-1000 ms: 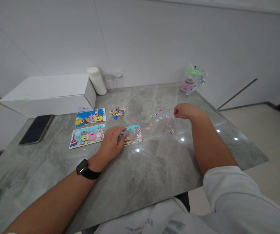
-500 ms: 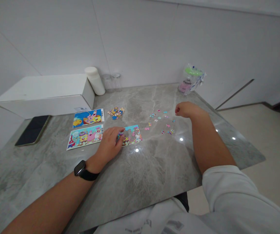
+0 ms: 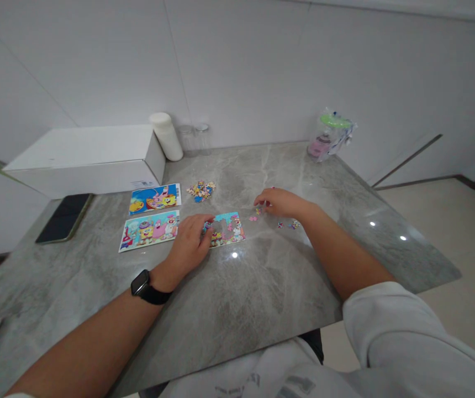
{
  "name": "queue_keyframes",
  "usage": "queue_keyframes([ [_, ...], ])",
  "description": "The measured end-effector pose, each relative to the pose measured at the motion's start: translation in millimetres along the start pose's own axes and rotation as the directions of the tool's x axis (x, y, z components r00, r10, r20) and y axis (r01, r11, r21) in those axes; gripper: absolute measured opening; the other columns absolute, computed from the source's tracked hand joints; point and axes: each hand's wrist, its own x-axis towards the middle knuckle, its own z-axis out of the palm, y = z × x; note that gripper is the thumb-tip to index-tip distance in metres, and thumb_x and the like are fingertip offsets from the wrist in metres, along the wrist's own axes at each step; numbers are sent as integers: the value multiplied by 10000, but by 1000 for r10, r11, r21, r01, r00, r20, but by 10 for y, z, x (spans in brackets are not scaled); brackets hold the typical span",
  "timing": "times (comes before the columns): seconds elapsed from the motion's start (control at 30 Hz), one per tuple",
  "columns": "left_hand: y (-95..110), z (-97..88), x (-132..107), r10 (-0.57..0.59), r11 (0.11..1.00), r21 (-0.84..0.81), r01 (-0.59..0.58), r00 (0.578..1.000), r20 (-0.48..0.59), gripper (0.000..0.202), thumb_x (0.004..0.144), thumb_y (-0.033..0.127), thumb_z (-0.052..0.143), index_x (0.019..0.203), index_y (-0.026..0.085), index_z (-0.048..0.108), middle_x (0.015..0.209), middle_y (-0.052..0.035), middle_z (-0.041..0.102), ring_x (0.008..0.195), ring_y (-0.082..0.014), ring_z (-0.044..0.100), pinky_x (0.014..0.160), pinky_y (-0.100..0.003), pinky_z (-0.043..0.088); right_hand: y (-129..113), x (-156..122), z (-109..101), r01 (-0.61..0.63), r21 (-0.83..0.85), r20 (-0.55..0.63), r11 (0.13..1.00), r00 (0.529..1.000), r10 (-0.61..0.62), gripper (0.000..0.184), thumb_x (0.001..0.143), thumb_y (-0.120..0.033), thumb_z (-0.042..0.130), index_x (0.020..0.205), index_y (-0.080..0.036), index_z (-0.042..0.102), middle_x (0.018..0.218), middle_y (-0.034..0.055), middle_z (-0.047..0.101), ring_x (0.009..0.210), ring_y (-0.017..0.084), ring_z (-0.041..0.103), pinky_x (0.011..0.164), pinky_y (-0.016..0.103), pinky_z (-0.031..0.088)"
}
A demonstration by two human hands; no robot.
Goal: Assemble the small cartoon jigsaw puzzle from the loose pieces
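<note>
A partly assembled jigsaw puzzle (image 3: 237, 232) with cartoon figures lies on the grey table, a gap in its middle. My left hand (image 3: 191, 236), a black watch at its wrist, rests over the puzzle's left end and hides it; thumb and fingers are apart. Loose puzzle pieces (image 3: 253, 218) are scattered to the right of the puzzle. Above some of them hovers my right hand (image 3: 281, 202), fingers bent downward with a gap between thumb and index finger; I see nothing held in it. Two picture cards, the lower one (image 3: 148, 231) showing similar figures, lie left of the puzzle.
A heap of puzzle pieces (image 3: 201, 191) lies behind the puzzle. Along the wall stand a white box (image 3: 84, 160), a white bottle (image 3: 167, 138), two clear glasses (image 3: 202, 141) and a plastic-wrapped cup (image 3: 324, 138). A phone (image 3: 64, 218) lies at the left.
My right hand has moved left from the right side of the table to over the loose pieces, its closed fingers now apart. My left hand stays on the puzzle. The view has shifted slightly.
</note>
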Motion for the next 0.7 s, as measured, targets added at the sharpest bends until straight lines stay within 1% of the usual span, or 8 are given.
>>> queue_keyframes([
  [0.17, 4, -1, -2, -6, 1000, -5, 6, 1000, -14, 285, 1041, 311, 480, 1267, 198, 612, 1205, -116, 708, 1146, -293, 636, 1039, -486, 478, 52, 76, 144, 36, -33, 18, 999, 999, -36, 343, 901, -135, 663, 1214, -213, 782, 1184, 113, 717, 1084, 235, 670, 942, 308, 468],
  [0.4, -2, -4, -8, -53, 998, -41, 52, 998, -15, 314, 1040, 248, 424, 1295, 196, 600, 1218, -108, 700, 1150, -277, 624, 1047, -476, 473, 89, 85, 154, 62, 3, 0, 998, 998, -62, 219, 874, -165, 709, 1072, -198, 797, 1104, 94, 734, 1015, 218, 669, 897, 296, 462],
  [0.53, -15, 0, -14, -53, 997, -52, 52, 998, -16, 314, 1045, 244, 426, 1310, 190, 586, 1222, -104, 696, 1149, -273, 617, 1045, -475, 471, 96, 72, 140, 36, 1, 12, 999, 999, -36, 130, 864, -169, 713, 973, -184, 781, 1046, 91, 732, 958, 208, 661, 847, 286, 454],
  [0.7, -21, 3, -16, -59, 997, -58, 58, 998, -18, 312, 1052, 270, 434, 1320, 196, 576, 1216, -103, 695, 1140, -270, 619, 1040, -477, 475, 71, 41, 107, -22, 24, 41, 999, 999, 21, 94, 832, -161, 719, 914, -192, 754, 970, 81, 745, 881, 208, 651, 753, 285, 429],
])
